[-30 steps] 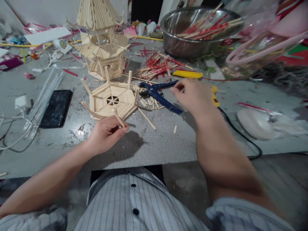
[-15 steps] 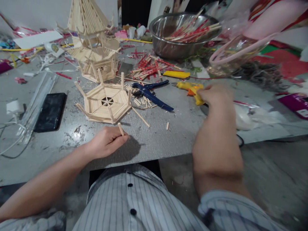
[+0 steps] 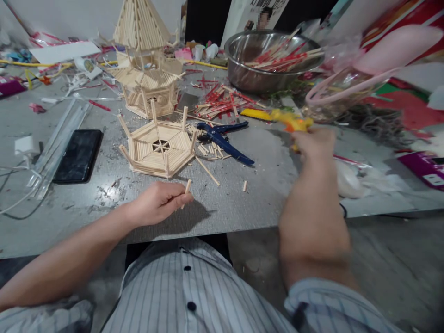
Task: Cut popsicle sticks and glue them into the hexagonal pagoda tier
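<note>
Near the table's front edge, my left hand (image 3: 163, 201) pinches a short wooden stick (image 3: 188, 186) between thumb and finger. My right hand (image 3: 315, 141), smeared a little by motion, is closed around the handle of a yellow glue gun (image 3: 291, 121), its nozzle pointing left above the table. Beyond my left hand lies an octagonal stick frame (image 3: 145, 159) with several upright posts and a spoked opening in its middle. Blue cutting pliers (image 3: 227, 144) rest to the right of this frame, beside short cut stick pieces (image 3: 211, 150).
A tiered stick pagoda (image 3: 149, 85) stands behind the frame. A steel bowl (image 3: 239, 76) holds red-wrapped sticks, with more red-and-wood sticks (image 3: 222, 102) in front. At left lies a black phone (image 3: 79, 155). A pink-handled basket (image 3: 333, 99) and a yellow cutter (image 3: 256, 114) are farther back.
My right hand has raised the glue gun off the table, slightly right and up. The stick in my left hand now leans the other way. The view has shifted a little.
</note>
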### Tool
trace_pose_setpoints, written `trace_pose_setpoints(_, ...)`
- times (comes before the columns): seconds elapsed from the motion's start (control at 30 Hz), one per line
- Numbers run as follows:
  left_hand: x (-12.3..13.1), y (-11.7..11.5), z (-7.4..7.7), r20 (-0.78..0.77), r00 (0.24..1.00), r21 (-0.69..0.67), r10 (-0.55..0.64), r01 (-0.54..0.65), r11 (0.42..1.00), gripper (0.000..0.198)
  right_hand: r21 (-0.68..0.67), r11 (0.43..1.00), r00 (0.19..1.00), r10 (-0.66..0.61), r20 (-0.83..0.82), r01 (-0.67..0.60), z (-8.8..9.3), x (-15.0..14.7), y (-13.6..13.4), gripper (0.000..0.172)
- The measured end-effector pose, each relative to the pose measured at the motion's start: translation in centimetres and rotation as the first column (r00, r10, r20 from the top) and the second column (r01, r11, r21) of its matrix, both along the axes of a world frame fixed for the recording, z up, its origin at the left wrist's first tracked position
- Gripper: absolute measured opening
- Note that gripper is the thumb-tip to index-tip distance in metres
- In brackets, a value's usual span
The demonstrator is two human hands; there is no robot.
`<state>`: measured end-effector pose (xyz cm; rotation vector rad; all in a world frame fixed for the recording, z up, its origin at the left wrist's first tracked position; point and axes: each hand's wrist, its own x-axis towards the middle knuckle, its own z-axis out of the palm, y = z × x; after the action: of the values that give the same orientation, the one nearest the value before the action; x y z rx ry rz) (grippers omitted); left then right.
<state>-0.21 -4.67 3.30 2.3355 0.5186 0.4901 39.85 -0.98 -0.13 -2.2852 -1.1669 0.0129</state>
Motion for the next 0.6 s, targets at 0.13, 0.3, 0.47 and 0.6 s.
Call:
trace_pose_setpoints(0.13,0.0,0.1,0.2,0.036,0.998,0.159,-0.056,0.050,0.986,0.026,0.369,0.885,0.911,-0.130,-0.391,0.285,2.9,-3.1,-0.2,0.034)
trace_pose_setpoints(0.3,0.3,0.2,-1.1,-0.184,0.974,0.244,-0.129,0.172,0.954,0.027,0.516,0.855,0.630,0.369,-0.683,0.058,5.5,-7.8,-1.7,0.007)
trace_pose_setpoints(0.47,0.5,0.1,-1.7,-0.167,0.980,0.215,-0.113,0.148,0.965,0.024,0.556,0.752,0.475,0.656,-0.586,-0.353,5.6,-10.8,-2.9,0.020)
trace_pose_setpoints(0.6,0.5,-0.1,-1.7,-0.182,0.981,0.196,-0.059,0.095,0.976,0.021,0.442,0.724,0.412,0.675,-0.612,-0.530,4.1,-12.2,-3.6,0.024)
